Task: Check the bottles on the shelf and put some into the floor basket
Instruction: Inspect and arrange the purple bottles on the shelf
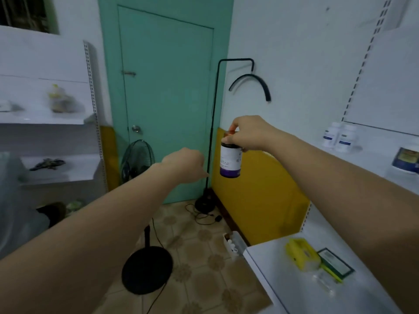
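In mid-air before the door (pixel 167 87), bottle (pixel 230 160) in right hand (pixel 248 134) grip.

The bottle (pixel 230 164) is wrapped in a smooth paper label, dark glossy plastic underneath. The shelf (pixel 294 291) is finished in smooth white-painted metal, floor (pixel 204 257) tiled, fairly matt.

Dim, even indoor light with a cool cast throws only soft shadows. The left shelves (pixel 45 121) and the bottles (pixel 345 138) at right are blurred, and the wide lens bends the edges.
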`<state>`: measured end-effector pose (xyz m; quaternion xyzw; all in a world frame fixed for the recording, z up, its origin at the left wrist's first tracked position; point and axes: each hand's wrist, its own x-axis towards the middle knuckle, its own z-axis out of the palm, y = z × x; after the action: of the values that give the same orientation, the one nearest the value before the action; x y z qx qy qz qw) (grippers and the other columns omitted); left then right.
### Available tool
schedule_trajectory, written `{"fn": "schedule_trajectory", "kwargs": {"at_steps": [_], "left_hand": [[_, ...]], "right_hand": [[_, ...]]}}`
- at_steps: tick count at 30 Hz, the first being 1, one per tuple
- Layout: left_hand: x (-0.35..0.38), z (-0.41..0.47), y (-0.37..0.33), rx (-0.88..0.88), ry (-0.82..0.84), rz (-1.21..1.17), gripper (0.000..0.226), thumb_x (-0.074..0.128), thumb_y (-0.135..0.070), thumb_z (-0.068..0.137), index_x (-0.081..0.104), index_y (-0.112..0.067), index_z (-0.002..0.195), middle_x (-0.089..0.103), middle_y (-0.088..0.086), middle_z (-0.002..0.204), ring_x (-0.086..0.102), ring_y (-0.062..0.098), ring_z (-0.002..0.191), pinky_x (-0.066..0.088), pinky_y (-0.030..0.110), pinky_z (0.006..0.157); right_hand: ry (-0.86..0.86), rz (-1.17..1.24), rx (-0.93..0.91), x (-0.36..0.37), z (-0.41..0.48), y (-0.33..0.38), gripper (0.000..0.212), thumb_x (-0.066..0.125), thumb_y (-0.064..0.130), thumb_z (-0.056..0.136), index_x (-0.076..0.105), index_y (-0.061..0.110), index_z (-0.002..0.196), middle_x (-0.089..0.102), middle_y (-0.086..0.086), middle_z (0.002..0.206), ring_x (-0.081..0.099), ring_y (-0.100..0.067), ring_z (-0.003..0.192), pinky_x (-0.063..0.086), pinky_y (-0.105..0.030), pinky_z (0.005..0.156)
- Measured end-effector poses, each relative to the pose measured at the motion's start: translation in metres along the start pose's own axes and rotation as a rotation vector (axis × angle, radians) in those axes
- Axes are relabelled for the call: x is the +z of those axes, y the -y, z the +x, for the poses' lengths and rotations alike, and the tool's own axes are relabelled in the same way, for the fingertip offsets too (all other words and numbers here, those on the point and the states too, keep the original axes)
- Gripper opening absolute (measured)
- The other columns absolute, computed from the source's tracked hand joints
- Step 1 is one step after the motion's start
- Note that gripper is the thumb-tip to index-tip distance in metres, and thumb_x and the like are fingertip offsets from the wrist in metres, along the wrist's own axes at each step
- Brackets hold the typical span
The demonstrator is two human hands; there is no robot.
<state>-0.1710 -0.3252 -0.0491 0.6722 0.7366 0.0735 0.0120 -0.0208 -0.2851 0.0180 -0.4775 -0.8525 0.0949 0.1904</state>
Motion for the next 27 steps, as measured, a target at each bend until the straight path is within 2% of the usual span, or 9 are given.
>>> {"fn": "schedule_trajectory", "kwargs": {"at_steps": [3,7,13,21,27], "left_hand": [[0.012,0.039,0.026,-0.013,0.012,-0.013,0.038,0.052,-0.037,0.092,0.058,-0.010,0.119,0.061,0.008,0.116,0.057,0.026,0.102,0.050,0.038,0.087],[0.036,0.104,0.056,-0.028,0.041,-0.033,0.036,0.052,-0.034,0.092,0.057,-0.010,0.118,0.060,0.009,0.115,0.057,0.027,0.101,0.050,0.037,0.085],[0.062,0.212,0.099,-0.056,0.070,-0.023,0.037,0.052,-0.037,0.092,0.056,-0.011,0.118,0.059,0.008,0.116,0.057,0.029,0.103,0.050,0.042,0.089],[0.082,0.358,0.148,-0.039,0.139,-0.046,0.035,0.051,-0.034,0.093,0.056,-0.011,0.119,0.058,0.009,0.118,0.055,0.028,0.104,0.049,0.041,0.089],[0.111,0.478,0.167,0.099,0.153,-0.064,0.034,0.054,-0.034,0.092,0.058,-0.011,0.117,0.060,0.008,0.116,0.055,0.027,0.106,0.048,0.039,0.090]], "right_hand": [[0.019,-0.012,0.000,0.023,0.047,-0.003,0.042,0.060,0.029,0.091,0.062,-0.006,0.113,0.064,-0.024,0.110,0.066,-0.033,0.096,0.055,-0.045,0.084],[0.047,-0.018,0.018,0.059,0.122,-0.019,0.042,0.060,0.030,0.091,0.061,-0.005,0.114,0.063,-0.023,0.112,0.065,-0.033,0.098,0.053,-0.044,0.085],[0.097,-0.056,-0.002,0.113,0.244,-0.047,0.043,0.059,0.028,0.091,0.059,-0.005,0.118,0.060,-0.024,0.120,0.060,-0.034,0.108,0.049,-0.052,0.091],[0.119,-0.074,0.062,0.153,0.390,-0.083,0.038,0.059,0.027,0.090,0.060,-0.002,0.115,0.062,-0.020,0.119,0.060,-0.030,0.108,0.050,-0.042,0.088],[0.067,-0.074,0.166,0.185,0.471,-0.126,0.035,0.060,0.025,0.090,0.061,-0.001,0.113,0.063,-0.016,0.116,0.058,-0.027,0.107,0.050,-0.036,0.085]]}}
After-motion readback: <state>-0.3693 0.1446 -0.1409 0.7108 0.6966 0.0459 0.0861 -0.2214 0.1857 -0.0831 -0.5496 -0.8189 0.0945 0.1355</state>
